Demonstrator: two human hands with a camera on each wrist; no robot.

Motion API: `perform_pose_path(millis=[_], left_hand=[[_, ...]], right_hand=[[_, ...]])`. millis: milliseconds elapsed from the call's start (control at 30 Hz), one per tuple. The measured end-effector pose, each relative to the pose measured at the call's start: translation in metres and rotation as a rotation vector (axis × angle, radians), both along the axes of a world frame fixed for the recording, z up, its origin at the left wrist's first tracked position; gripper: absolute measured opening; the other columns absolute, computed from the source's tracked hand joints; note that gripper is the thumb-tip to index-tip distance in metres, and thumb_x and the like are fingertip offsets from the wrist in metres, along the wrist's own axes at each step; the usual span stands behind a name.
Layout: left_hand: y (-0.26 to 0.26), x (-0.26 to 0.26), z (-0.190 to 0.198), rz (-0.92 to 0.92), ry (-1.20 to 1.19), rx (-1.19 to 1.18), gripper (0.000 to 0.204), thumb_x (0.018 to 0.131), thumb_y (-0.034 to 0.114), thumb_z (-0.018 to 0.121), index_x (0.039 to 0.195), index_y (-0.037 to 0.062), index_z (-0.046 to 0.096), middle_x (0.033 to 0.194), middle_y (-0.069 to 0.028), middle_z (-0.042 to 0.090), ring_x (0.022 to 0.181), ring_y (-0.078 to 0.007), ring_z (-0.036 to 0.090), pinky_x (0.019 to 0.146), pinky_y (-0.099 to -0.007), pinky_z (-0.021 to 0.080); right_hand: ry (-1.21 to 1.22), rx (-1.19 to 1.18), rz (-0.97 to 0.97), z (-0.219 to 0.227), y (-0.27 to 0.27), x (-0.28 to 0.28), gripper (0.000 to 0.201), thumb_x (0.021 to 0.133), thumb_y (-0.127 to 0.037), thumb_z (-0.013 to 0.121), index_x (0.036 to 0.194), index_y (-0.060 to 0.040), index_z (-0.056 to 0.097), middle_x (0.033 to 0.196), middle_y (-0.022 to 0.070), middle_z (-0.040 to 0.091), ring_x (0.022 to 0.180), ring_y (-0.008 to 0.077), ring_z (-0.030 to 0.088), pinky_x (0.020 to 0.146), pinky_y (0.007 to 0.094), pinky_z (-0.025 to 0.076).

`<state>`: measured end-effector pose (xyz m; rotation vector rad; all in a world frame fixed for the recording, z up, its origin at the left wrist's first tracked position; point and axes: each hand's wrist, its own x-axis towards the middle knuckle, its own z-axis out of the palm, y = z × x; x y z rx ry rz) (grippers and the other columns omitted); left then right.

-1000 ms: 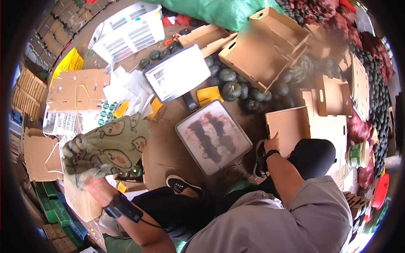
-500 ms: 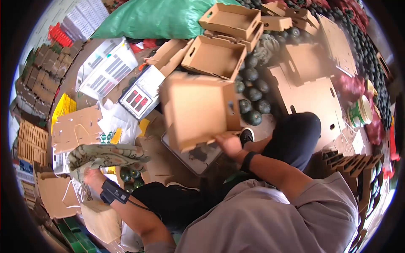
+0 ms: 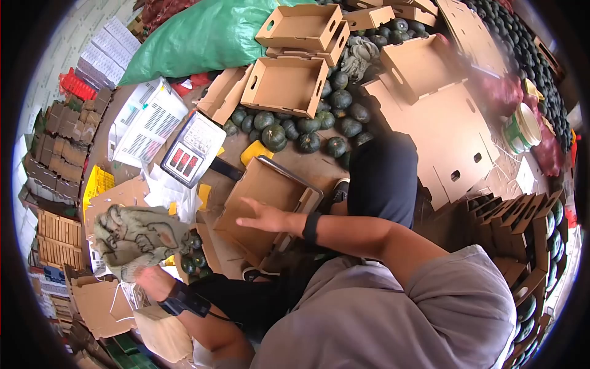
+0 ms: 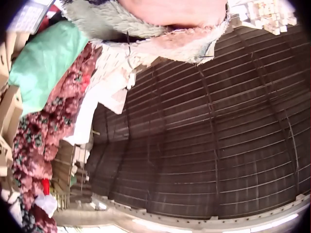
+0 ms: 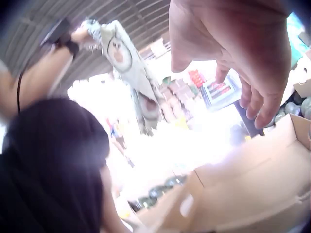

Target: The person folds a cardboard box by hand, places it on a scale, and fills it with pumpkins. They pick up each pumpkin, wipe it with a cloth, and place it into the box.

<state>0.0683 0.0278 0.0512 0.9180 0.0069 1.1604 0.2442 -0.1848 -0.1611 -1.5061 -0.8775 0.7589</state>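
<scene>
Cardboard box: now down on the grey-rimmed plate, near the middle of the frame; the open-topped box (image 3: 261, 203) covers most of the plate (image 3: 316, 198) and is out of the right hand's grip, so it seems to stand unaided.
Right hand: the right hand (image 3: 267, 218) is over the box, fingers spread and pinching nothing; the right wrist view shows them apart from the cardboard.
Left hand: the left hand (image 3: 155, 283), lower left, grips a bunched green-grey cloth (image 3: 138, 234); how each finger lies cannot be told.
Display: a panel with red digits (image 3: 193, 149) stands left of the box, too small to read.
Floor: brown and bare in patches (image 3: 322, 166), with dark green squashes (image 3: 274, 138) beyond the box.
Room: green sack (image 3: 196, 46) at upper left, stacked boxes (image 3: 304, 27) at top centre, white bucket (image 3: 522, 126) at upper right; a dark ribbed roof (image 4: 194, 121) overhead.
</scene>
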Motion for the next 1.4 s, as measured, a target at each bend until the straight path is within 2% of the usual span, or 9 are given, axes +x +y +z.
perform_pose_path(millis=[200, 367, 600, 767, 900, 967, 1100, 1300, 1400], left_hand=[[-0.074, 0.092, -0.006, -0.386, 0.192, 0.134, 0.033, 0.090, 0.019, 0.050, 0.118, 0.0022, 0.052, 0.120, -0.0118, 0.057, 0.110, -0.0243, 0.055, 0.097, -0.0400, 0.042], [-0.121, 0.146, -0.051, -0.654, 0.425, 0.232, 0.038, 0.092, 0.016, 0.052, 0.126, 0.0014, 0.050, 0.125, -0.0119, 0.056, 0.113, -0.0235, 0.055, 0.099, -0.0395, 0.041], [-0.120, 0.187, -0.077, -0.619, 0.890, 0.273, 0.040, 0.095, 0.020, 0.051, 0.131, 0.0024, 0.049, 0.125, -0.0119, 0.056, 0.111, -0.0210, 0.056, 0.093, -0.0331, 0.044], [-0.110, 0.190, -0.153, -0.549, 1.256, 0.021, 0.034, 0.095, 0.028, 0.051, 0.122, 0.0079, 0.057, 0.114, -0.0091, 0.062, 0.102, -0.0180, 0.060, 0.084, -0.0308, 0.045], [-0.118, 0.167, -0.203, -0.632, 1.440, 0.093, 0.031, 0.094, 0.024, 0.052, 0.119, 0.0059, 0.059, 0.109, -0.0067, 0.064, 0.097, -0.0155, 0.060, 0.081, -0.0274, 0.046], [-0.114, 0.151, -0.224, -0.673, 1.471, 0.102, 0.030, 0.094, 0.022, 0.053, 0.118, 0.0043, 0.060, 0.107, -0.0065, 0.064, 0.094, -0.0145, 0.061, 0.080, -0.0254, 0.046], [-0.110, 0.130, -0.246, -0.615, 1.607, 0.122, 0.030, 0.093, 0.021, 0.055, 0.116, 0.0020, 0.061, 0.102, -0.0062, 0.065, 0.092, -0.0121, 0.060, 0.079, -0.0238, 0.046], [-0.105, 0.144, -0.249, -0.635, 1.589, 0.067, 0.030, 0.094, 0.019, 0.054, 0.117, 0.0015, 0.059, 0.102, -0.0066, 0.064, 0.092, -0.0122, 0.059, 0.078, -0.0245, 0.046], [-0.102, 0.173, -0.241, -0.652, 1.510, -0.036, 0.032, 0.094, 0.019, 0.052, 0.121, 0.0020, 0.056, 0.108, -0.0078, 0.063, 0.096, -0.0140, 0.059, 0.082, -0.0268, 0.046]], right_hand=[[0.827, 0.386, 0.385, 0.129, -0.062, 0.044, 0.105, 0.080, -0.072, 0.052, 0.147, -0.0311, -0.018, 0.157, 0.0095, 0.002, 0.138, 0.0351, 0.025, 0.103, 0.0590, 0.029], [0.781, 0.430, 0.167, 0.128, -0.094, 0.114, 0.039, 0.085, -0.013, 0.067, 0.121, -0.0026, 0.055, 0.112, 0.0071, 0.065, 0.103, 0.0171, 0.062, 0.087, 0.0346, 0.052], [0.450, 0.270, -0.281, 0.221, -0.186, 0.267, 0.030, 0.084, -0.010, 0.064, 0.112, 0.0004, 0.059, 0.106, 0.0136, 0.067, 0.092, 0.0244, 0.067, 0.084, 0.0380, 0.056], [0.348, 0.074, -0.818, 0.159, -0.186, 0.388, 0.031, 0.084, -0.012, 0.063, 0.114, -0.0030, 0.057, 0.104, 0.0125, 0.066, 0.085, 0.0239, 0.067, 0.070, 0.0376, 0.057], [0.286, -0.009, -1.140, 0.069, -0.182, 0.432, 0.076, 0.078, -0.029, 0.070, 0.143, -0.0147, 0.032, 0.138, 0.0194, 0.042, 0.125, 0.0328, 0.043, 0.098, 0.0456, 0.041], [-0.284, -0.422, -1.239, -0.043, -0.180, 0.446, 0.089, 0.073, -0.034, 0.072, 0.146, -0.0190, 0.024, 0.146, 0.0238, 0.025, 0.129, 0.0435, 0.033, 0.107, 0.0445, 0.033], [-0.158, -0.768, -0.631, -0.149, -0.172, 0.327, 0.058, 0.078, -0.039, 0.067, 0.127, -0.0174, 0.047, 0.133, 0.0150, 0.044, 0.123, 0.0349, 0.044, 0.098, 0.0464, 0.042], [-0.807, -1.084, -0.633, -0.221, -0.187, 0.188, 0.081, 0.064, -0.033, 0.078, 0.135, -0.0209, 0.041, 0.144, 0.0089, 0.031, 0.136, 0.0281, 0.027, 0.098, 0.0543, 0.037], [-0.270, -0.776, -0.780, -0.207, -0.183, 0.216, 0.079, 0.068, -0.025, 0.077, 0.137, -0.0170, 0.038, 0.138, 0.0112, 0.039, 0.128, 0.0285, 0.038, 0.100, 0.0440, 0.039]])
